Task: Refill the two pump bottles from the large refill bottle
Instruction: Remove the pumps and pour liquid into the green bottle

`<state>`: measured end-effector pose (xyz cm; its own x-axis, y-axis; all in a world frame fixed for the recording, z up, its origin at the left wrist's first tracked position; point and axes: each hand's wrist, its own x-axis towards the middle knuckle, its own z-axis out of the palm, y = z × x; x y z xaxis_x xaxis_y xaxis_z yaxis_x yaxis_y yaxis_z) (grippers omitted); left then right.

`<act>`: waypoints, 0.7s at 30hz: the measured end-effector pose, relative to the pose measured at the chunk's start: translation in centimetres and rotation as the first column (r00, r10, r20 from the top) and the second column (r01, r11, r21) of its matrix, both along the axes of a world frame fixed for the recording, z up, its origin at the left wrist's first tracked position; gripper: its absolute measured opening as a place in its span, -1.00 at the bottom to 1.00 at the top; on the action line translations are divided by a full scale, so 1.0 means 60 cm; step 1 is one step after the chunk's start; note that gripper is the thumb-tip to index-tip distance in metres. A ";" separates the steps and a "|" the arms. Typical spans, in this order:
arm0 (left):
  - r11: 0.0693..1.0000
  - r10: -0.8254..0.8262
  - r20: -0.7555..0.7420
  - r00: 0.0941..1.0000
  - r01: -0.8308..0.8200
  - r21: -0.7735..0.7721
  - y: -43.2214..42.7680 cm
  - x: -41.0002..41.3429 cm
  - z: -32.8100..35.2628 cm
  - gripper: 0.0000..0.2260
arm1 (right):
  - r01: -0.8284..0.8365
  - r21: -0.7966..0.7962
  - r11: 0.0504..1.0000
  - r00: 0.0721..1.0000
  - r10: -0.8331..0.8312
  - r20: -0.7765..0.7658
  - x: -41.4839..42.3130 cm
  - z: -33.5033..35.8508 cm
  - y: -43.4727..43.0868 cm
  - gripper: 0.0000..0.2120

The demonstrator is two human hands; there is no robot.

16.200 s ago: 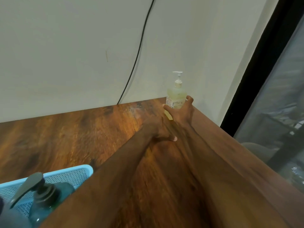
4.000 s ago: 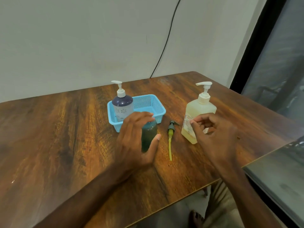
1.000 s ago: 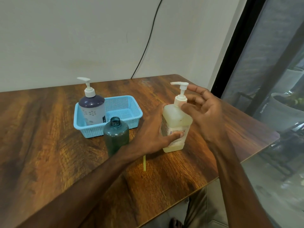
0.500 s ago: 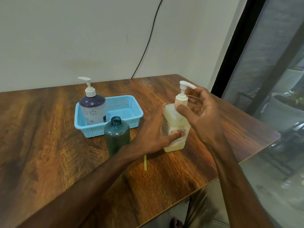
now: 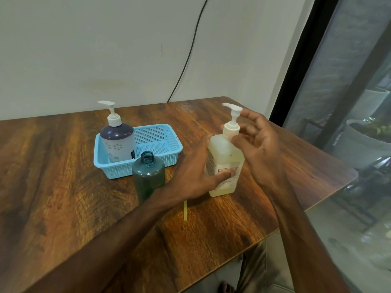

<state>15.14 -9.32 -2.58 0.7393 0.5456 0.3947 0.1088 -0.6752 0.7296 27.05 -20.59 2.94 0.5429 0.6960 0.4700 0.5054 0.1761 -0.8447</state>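
The large refill bottle [image 5: 222, 157], pale yellow with a white pump top, stands upright near the table's right side. My left hand [image 5: 196, 172] grips its body from the left. My right hand [image 5: 258, 144] is at the white pump collar, thumb and fingertips on it, other fingers spread. A dark green bottle [image 5: 149, 176] stands open-necked just left of my left wrist. Its removed pump lies on the table behind my left hand; only the yellow tube tip [image 5: 185, 210] shows. A purple-topped pump bottle [image 5: 117, 142] stands in the blue basket [image 5: 169, 142].
The wooden table [image 5: 63, 197] ends in an edge close on the right and front. A white wall with a black cable [image 5: 188, 53] rises behind. A dark window frame and glass stand to the right, with a plant pot outside.
The refill bottle's pump head has turned, its nozzle swinging from right to left, as my right hand twisted at the collar. My left hand keeps its hold on the bottle.
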 end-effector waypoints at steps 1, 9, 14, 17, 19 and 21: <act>1.000 0.001 0.000 1.000 -0.001 0.002 0.000 0.000 0.000 -0.22 | -0.034 -0.012 0.999 0.999 0.033 -0.019 0.000 -0.001 -0.001 -0.47; 1.000 0.020 -0.015 1.000 -0.020 0.011 0.000 0.000 0.000 -0.19 | 0.132 0.106 0.986 0.987 -0.141 0.079 -0.012 0.010 0.001 -0.62; 1.000 0.008 -0.018 1.000 -0.008 0.002 -0.002 0.000 0.000 -0.21 | 0.129 0.214 0.968 0.990 -0.137 0.022 -0.007 0.061 0.002 -0.67; 1.000 -0.003 -0.010 1.000 0.003 -0.010 -0.003 0.000 0.001 -0.22 | 0.140 0.289 0.947 0.986 -0.161 0.050 -0.002 0.117 0.009 -0.66; 1.000 -0.004 -0.010 1.000 0.004 -0.013 -0.003 0.000 0.002 -0.21 | 0.144 0.348 0.926 0.981 -0.180 0.075 -0.001 0.157 0.013 -0.68; 1.000 -0.005 -0.011 1.000 0.005 -0.013 -0.003 0.000 0.001 -0.22 | 0.142 0.403 0.904 0.974 -0.201 0.107 0.000 0.196 0.016 -0.69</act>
